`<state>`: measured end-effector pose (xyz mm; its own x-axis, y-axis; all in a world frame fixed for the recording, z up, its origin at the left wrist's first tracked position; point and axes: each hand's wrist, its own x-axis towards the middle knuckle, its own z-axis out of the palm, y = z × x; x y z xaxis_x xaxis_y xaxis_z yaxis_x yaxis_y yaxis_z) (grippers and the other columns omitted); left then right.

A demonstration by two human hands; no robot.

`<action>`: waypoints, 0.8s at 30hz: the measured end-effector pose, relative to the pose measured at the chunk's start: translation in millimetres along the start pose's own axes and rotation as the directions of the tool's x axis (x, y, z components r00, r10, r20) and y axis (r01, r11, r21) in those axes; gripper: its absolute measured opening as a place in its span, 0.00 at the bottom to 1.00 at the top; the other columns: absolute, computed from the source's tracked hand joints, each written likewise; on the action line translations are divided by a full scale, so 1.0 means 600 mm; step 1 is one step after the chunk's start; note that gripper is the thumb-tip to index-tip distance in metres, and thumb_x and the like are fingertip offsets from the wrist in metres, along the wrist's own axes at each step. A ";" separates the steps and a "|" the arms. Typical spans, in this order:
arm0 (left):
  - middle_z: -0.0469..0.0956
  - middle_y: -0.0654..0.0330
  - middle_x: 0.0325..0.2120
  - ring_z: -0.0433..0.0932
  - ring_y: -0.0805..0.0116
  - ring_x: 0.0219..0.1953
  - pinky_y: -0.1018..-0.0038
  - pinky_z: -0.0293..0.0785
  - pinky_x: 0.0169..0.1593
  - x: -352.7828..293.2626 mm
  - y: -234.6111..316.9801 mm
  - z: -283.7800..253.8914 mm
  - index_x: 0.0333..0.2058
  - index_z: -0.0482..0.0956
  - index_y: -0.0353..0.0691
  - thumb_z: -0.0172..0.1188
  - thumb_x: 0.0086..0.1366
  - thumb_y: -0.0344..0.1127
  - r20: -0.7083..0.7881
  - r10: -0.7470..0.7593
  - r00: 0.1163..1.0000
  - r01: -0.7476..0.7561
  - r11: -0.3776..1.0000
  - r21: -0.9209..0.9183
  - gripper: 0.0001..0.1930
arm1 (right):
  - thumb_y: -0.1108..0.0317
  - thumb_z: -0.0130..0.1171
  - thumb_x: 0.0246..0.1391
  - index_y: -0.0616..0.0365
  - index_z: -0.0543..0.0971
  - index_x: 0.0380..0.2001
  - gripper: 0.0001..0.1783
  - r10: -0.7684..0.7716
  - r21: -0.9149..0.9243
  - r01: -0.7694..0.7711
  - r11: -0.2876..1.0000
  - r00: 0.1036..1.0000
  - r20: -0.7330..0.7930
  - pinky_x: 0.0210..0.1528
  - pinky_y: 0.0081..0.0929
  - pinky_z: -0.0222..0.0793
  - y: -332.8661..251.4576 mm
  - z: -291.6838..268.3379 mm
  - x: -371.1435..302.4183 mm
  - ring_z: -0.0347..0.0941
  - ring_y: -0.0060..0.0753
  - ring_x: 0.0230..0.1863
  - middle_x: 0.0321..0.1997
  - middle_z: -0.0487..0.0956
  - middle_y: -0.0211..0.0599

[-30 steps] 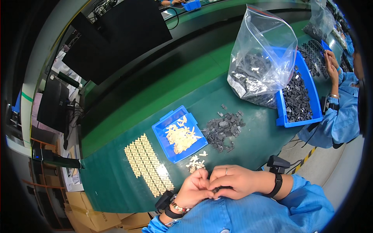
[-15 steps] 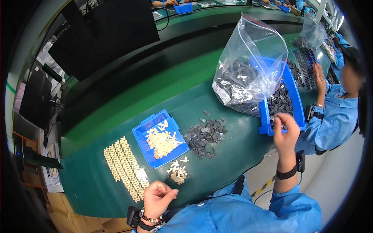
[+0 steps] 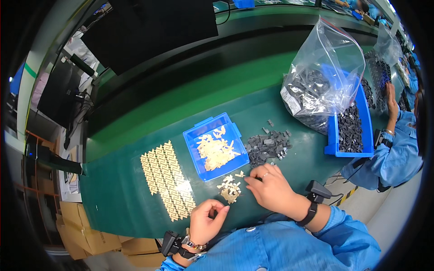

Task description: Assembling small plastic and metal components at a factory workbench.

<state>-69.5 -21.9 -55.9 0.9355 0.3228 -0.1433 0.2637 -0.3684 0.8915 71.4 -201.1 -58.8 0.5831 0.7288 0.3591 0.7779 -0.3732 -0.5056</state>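
Note:
My left hand [image 3: 207, 221] is at the table's near side, thumb and forefinger pressed together; whatever they hold is too small to make out. Just beyond its fingertips lies a small heap of cream pieces [image 3: 230, 190]. My right hand [image 3: 275, 189] hovers at the right of that heap, fingers curled in a pinch, their contents hidden. Close above it spreads a loose pile of dark grey plastic pieces [image 3: 267, 147]. Behind the cream heap stands a blue tray [image 3: 192, 147] of cream strips [image 3: 216, 152]. Left of it, cream pieces lie in a herringbone-patterned sheet [image 3: 167, 180].
At the right, a clear zip bag [image 3: 312, 86] of dark pieces leans on a larger blue bin [image 3: 332, 142] of similar pieces. A co-worker's hand [image 3: 391, 101] is beyond it. A black monitor [image 3: 162, 31] overhangs the back; cardboard boxes [image 3: 90, 235] stand lower left.
My right hand has moved left from the large blue bin to beside the cream heap. My left hand stays pinched near the same heap. The whole view has shifted.

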 end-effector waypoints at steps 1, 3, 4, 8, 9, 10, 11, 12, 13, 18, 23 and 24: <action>0.76 0.65 0.18 0.68 0.82 0.17 0.82 0.62 0.21 0.001 -0.004 0.006 0.28 0.78 0.39 0.68 0.56 0.29 -0.053 0.061 0.997 -0.062 0.998 -0.012 0.06 | 0.70 0.61 0.45 0.58 0.81 0.30 0.07 0.024 -0.124 -0.024 0.992 1.000 0.002 0.42 0.34 0.61 -0.003 0.008 0.007 0.68 0.37 0.41 0.34 0.73 0.33; 0.77 0.65 0.19 0.68 0.82 0.17 0.82 0.62 0.21 0.000 0.001 0.004 0.28 0.78 0.38 0.68 0.56 0.29 -0.034 0.068 0.997 -0.069 0.997 -0.020 0.06 | 0.69 0.59 0.46 0.58 0.81 0.30 0.07 0.016 -0.200 -0.009 0.980 0.999 0.036 0.43 0.34 0.59 0.000 0.021 0.012 0.66 0.36 0.41 0.34 0.72 0.33; 0.77 0.65 0.19 0.69 0.81 0.17 0.82 0.62 0.21 0.001 0.003 0.002 0.28 0.78 0.38 0.67 0.56 0.29 -0.008 0.076 0.997 -0.076 0.997 -0.029 0.06 | 0.69 0.57 0.47 0.58 0.82 0.30 0.08 0.018 -0.276 0.001 0.961 0.998 0.067 0.43 0.35 0.57 0.002 0.026 0.015 0.65 0.35 0.42 0.35 0.71 0.33; 0.77 0.69 0.20 0.66 0.85 0.21 0.84 0.63 0.24 0.000 0.013 -0.005 0.28 0.78 0.38 0.67 0.58 0.30 0.018 0.023 1.000 -0.023 0.999 -0.023 0.06 | 0.68 0.56 0.45 0.58 0.82 0.29 0.09 0.031 -0.280 0.001 0.960 0.993 0.110 0.43 0.34 0.57 0.006 0.030 0.020 0.65 0.35 0.40 0.31 0.72 0.31; 0.77 0.69 0.20 0.66 0.85 0.21 0.84 0.63 0.24 0.001 0.013 -0.005 0.28 0.78 0.38 0.67 0.58 0.30 0.016 0.024 1.000 -0.023 0.999 -0.025 0.06 | 0.68 0.56 0.45 0.58 0.82 0.29 0.09 0.029 -0.281 0.004 0.960 0.993 0.111 0.43 0.34 0.57 0.008 0.032 0.020 0.65 0.35 0.40 0.31 0.72 0.31; 0.77 0.69 0.20 0.66 0.85 0.21 0.84 0.63 0.24 0.001 0.012 -0.005 0.28 0.78 0.38 0.67 0.58 0.30 0.013 0.026 1.000 -0.026 0.999 -0.023 0.06 | 0.69 0.56 0.45 0.58 0.82 0.28 0.09 0.016 -0.272 0.009 0.962 0.996 0.089 0.44 0.34 0.57 0.011 0.036 0.019 0.66 0.34 0.40 0.31 0.72 0.31; 0.76 0.69 0.20 0.66 0.85 0.20 0.84 0.63 0.24 0.002 0.012 -0.005 0.28 0.78 0.38 0.67 0.58 0.30 0.011 0.029 1.000 -0.029 0.999 -0.021 0.06 | 0.69 0.56 0.44 0.58 0.82 0.28 0.09 0.003 -0.262 0.014 0.965 0.998 0.066 0.44 0.34 0.58 0.013 0.038 0.018 0.66 0.34 0.40 0.30 0.72 0.31; 0.76 0.69 0.20 0.66 0.85 0.20 0.84 0.63 0.24 0.003 0.010 -0.005 0.28 0.78 0.38 0.67 0.58 0.30 0.010 0.029 1.000 -0.028 0.999 -0.022 0.06 | 0.69 0.56 0.44 0.58 0.82 0.28 0.09 0.002 -0.262 0.016 0.965 0.998 0.067 0.44 0.34 0.58 0.012 0.039 0.019 0.66 0.34 0.40 0.30 0.72 0.31; 0.77 0.67 0.20 0.67 0.83 0.19 0.83 0.63 0.23 0.004 0.008 -0.004 0.28 0.78 0.38 0.67 0.58 0.30 0.011 0.058 0.998 -0.058 0.998 -0.036 0.06 | 0.69 0.55 0.44 0.57 0.82 0.28 0.09 0.001 -0.273 0.019 0.962 0.997 0.072 0.44 0.34 0.58 0.011 0.040 0.020 0.66 0.34 0.40 0.30 0.72 0.31; 0.79 0.64 0.21 0.69 0.82 0.18 0.82 0.64 0.22 0.010 0.013 -0.001 0.29 0.78 0.37 0.66 0.59 0.31 0.023 0.054 0.998 -0.053 0.998 -0.021 0.06 | 0.70 0.54 0.42 0.57 0.81 0.26 0.08 -0.001 -0.307 0.018 0.951 0.998 0.057 0.43 0.33 0.58 0.016 0.043 0.017 0.67 0.34 0.39 0.30 0.73 0.31; 0.82 0.58 0.34 0.79 0.78 0.35 0.82 0.75 0.39 0.028 0.018 0.027 0.41 0.78 0.29 0.61 0.63 0.25 -0.003 -0.089 0.996 0.082 0.933 -0.351 0.09 | 0.69 0.60 0.39 0.54 0.79 0.25 0.06 -0.139 -0.108 0.129 0.986 0.986 -0.088 0.36 0.33 0.58 -0.011 0.022 0.018 0.67 0.34 0.33 0.29 0.72 0.30; 0.82 0.58 0.34 0.79 0.78 0.35 0.82 0.75 0.39 0.031 0.022 0.030 0.41 0.78 0.29 0.61 0.63 0.25 -0.002 -0.088 0.996 0.082 0.934 -0.349 0.09 | 0.69 0.60 0.39 0.54 0.79 0.25 0.06 -0.138 -0.107 0.128 0.986 0.986 -0.091 0.36 0.33 0.58 -0.018 0.017 0.019 0.67 0.34 0.33 0.29 0.72 0.30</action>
<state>-44.2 -36.5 -54.8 0.9081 0.3560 -0.2204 0.2408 -0.0135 0.9705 67.0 -182.9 -57.5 0.4892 0.7182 0.4949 0.8666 -0.3360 -0.3690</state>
